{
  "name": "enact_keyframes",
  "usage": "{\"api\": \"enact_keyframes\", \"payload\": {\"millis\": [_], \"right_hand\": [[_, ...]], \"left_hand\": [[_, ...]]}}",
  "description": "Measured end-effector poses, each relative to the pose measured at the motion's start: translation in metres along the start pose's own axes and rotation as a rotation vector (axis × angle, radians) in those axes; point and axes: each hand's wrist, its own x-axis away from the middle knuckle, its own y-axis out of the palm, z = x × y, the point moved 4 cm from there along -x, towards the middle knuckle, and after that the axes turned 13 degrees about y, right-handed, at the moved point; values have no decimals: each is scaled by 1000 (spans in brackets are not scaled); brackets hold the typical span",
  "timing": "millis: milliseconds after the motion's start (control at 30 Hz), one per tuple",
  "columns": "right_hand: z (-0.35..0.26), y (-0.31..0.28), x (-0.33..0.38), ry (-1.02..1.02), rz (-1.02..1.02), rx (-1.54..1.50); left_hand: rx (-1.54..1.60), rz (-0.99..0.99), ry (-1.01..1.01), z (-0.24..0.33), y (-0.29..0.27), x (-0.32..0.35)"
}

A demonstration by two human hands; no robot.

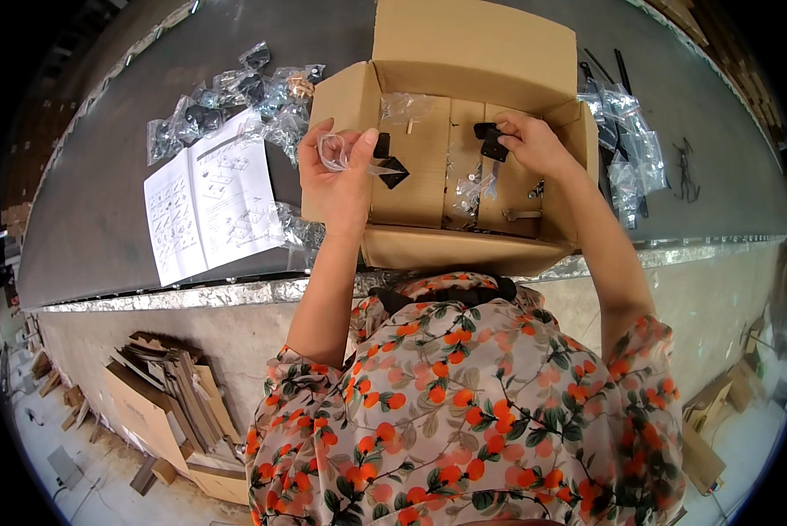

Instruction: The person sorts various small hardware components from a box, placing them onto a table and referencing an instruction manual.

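Observation:
Over the left side of an open cardboard box [474,35], my left hand [336,180] is closed on a crumpled clear plastic bag [332,151]. Small black plates [394,173] show just past its fingertips; whether they are in the bag or in the fingers I cannot tell. My right hand [536,145] pinches small black square plates [493,145] above the box's right half. On the box floor lie loose small hardware, clear bags [469,195] and a metal piece [522,214].
An open instruction booklet [208,200] lies left of the box, beside a pile of bagged parts [227,92]. More bagged parts [628,149] and black rods [623,70] are on the right, with a thin dark tangled item [685,171]. Flattened cardboard [170,394] leans below the table.

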Motion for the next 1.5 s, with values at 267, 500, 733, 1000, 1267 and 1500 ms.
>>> {"api": "enact_keyframes", "payload": {"millis": [267, 500, 733, 1000, 1267, 1500], "right_hand": [[2, 13, -14, 0, -124, 237], [10, 17, -23, -18, -38, 222], [-2, 0, -4, 115, -72, 84], [24, 2, -11, 98, -127, 262], [2, -7, -47, 133, 75, -91], [-6, 17, -39, 36, -115, 190]], "left_hand": [[-20, -54, 21, -1, 1, 0], [-53, -84, 41, -6, 1, 1], [-96, -96, 55, -2, 3, 2], [-204, -128, 74, 2, 6, 5], [-206, -153, 113, -5, 5, 3], [-157, -138, 84, -6, 5, 6]]}}
